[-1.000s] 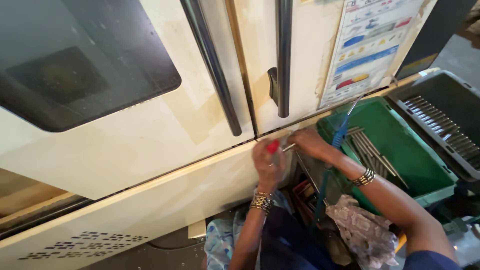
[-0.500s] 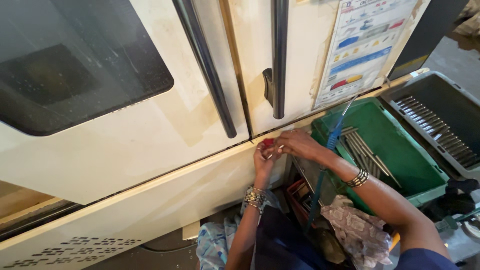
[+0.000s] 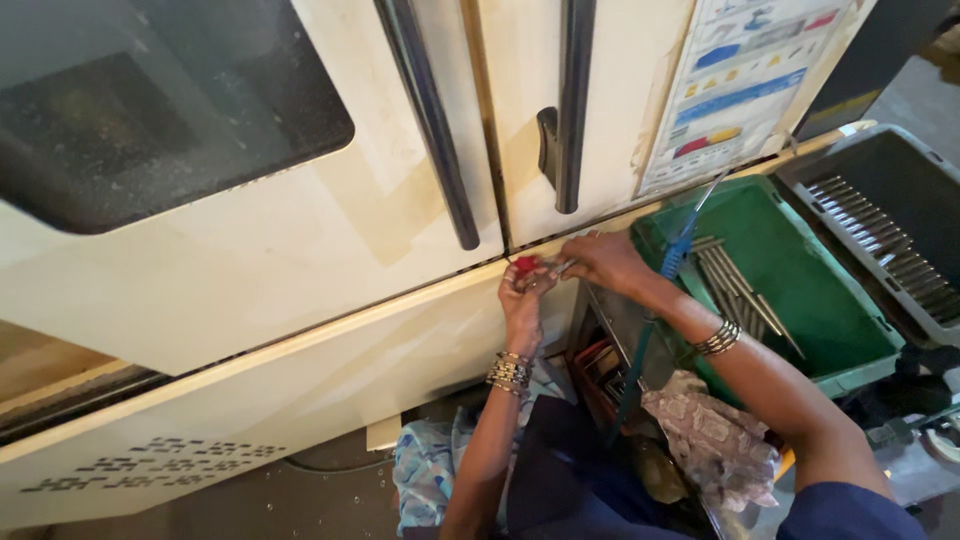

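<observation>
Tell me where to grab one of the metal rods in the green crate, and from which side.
Take a metal rod at its middle, from above: the rods lie flat on the floor of the green crate, whose walls block the sides.

Crate (image 3: 850,330) with rods (image 3: 735,285) lies right of the hands (image 3: 605,262); machine door (image 3: 300,250) stands behind them.

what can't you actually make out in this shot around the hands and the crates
- Red item, head view: small and wrapped by the left hand, its kind and the grip on it unclear.
- Right hand: fingertips overlap the left hand, so whatever it pinches is hidden.
- Grey crate: cut off by the right edge.
- Metal rods in the green crate: too fine to count.
</observation>
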A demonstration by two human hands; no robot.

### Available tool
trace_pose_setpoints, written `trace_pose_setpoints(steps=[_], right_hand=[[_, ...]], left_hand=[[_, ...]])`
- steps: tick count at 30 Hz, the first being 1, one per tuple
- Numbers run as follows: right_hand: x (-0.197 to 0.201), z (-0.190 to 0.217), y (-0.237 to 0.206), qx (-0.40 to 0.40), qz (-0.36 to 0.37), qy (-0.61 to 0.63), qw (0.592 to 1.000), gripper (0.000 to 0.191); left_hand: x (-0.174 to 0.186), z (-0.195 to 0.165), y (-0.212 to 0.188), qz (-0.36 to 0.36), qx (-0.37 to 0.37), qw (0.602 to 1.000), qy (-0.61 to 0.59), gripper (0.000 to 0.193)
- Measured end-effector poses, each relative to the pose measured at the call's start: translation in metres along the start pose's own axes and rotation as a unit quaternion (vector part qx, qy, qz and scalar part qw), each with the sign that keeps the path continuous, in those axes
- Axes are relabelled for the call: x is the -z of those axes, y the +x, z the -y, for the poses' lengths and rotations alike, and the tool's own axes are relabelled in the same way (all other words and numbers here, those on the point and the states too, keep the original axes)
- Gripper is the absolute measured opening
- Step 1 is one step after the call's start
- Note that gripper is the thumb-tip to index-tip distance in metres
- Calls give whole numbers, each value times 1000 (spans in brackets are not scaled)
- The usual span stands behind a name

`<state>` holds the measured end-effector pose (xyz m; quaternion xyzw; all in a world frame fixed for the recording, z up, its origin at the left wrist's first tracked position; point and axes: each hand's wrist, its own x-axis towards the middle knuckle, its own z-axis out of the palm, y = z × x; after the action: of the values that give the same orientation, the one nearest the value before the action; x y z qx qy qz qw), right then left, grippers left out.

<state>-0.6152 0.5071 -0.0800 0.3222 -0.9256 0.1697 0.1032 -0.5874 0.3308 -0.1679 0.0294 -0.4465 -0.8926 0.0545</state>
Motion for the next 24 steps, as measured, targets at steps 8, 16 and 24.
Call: trace_pose_setpoints(steps=[8,16,24], right_hand=[[2,1,-7,21,-53,36,998,31],[5,-4,-9,3,-90,91,992,33],[26,2,-5,-62,-89,53,993,23]], left_hand=[[-5,3,-7,42,-48,998,26,34],[-3,6,-9,15,-32,999,29,36],[0,-41,-18,12,-168,962,213,50]])
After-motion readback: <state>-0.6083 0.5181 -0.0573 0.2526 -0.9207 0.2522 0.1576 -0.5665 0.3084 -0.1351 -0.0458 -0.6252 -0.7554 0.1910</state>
